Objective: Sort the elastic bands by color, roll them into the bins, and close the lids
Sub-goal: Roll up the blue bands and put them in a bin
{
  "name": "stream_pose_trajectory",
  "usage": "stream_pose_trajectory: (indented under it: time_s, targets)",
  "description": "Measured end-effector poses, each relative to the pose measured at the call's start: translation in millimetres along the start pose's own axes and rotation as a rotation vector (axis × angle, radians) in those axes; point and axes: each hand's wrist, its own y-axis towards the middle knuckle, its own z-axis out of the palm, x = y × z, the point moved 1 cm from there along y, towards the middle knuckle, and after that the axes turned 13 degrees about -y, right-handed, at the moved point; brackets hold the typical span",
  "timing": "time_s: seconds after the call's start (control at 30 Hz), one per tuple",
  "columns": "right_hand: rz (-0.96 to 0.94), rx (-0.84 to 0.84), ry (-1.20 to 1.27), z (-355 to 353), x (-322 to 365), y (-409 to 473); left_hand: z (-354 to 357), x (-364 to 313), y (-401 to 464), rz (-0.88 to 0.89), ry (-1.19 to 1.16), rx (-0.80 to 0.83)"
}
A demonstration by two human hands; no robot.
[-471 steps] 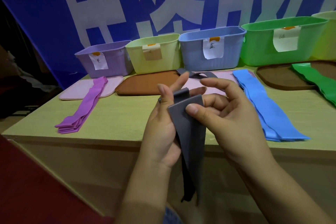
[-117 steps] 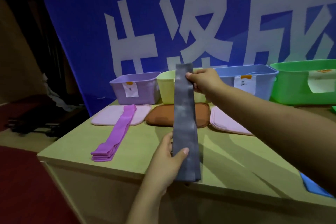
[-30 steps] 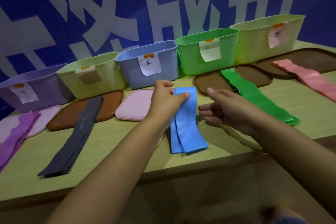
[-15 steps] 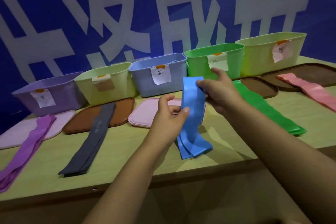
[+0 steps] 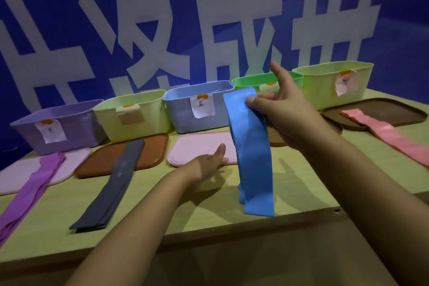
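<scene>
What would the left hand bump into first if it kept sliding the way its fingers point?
Probably the flat pink plastic lid; the left hand already reaches its near edge. Beyond stands the pale blue plastic bin.

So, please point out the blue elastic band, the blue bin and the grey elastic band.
blue elastic band (image 5: 253,155): head view, middle of the hanging strip.
blue bin (image 5: 181,114): head view, front wall left of the label.
grey elastic band (image 5: 116,181): head view, middle of its length.

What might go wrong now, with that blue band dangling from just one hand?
1. The right hand pinches only the top of the blue band; it might slip and fall onto the table, or off its near edge.
2. The band hangs long and loose, so rolling it one-handed may go crooked; the left hand is off it.
</scene>
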Motion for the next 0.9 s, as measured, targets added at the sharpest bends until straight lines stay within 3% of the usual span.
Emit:
stream_pose_trajectory:
  time_s: [0.23,0.33,0.43,0.6,0.9]
  targets:
    - [-0.02,0.039,0.033,1,8,-21,0,7,1,0.152,-0.254,-0.048]
    - [-0.029,0.054,0.043,0,11,-31,-3,-30,-45,0.235,-0.697,-0.18]
    - [-0.043,0.09,0.094,2,16,-48,-10,-64,-99,0.301,-0.997,-0.127]
    - [-0.082,0.193,0.216,15,23,-93,-10,-79,-158,0.34,-1.121,-0.099]
    - [-0.049,0.306,0.182,36,-23,-136,21,-62,-183,0.514,-1.118,-0.403]
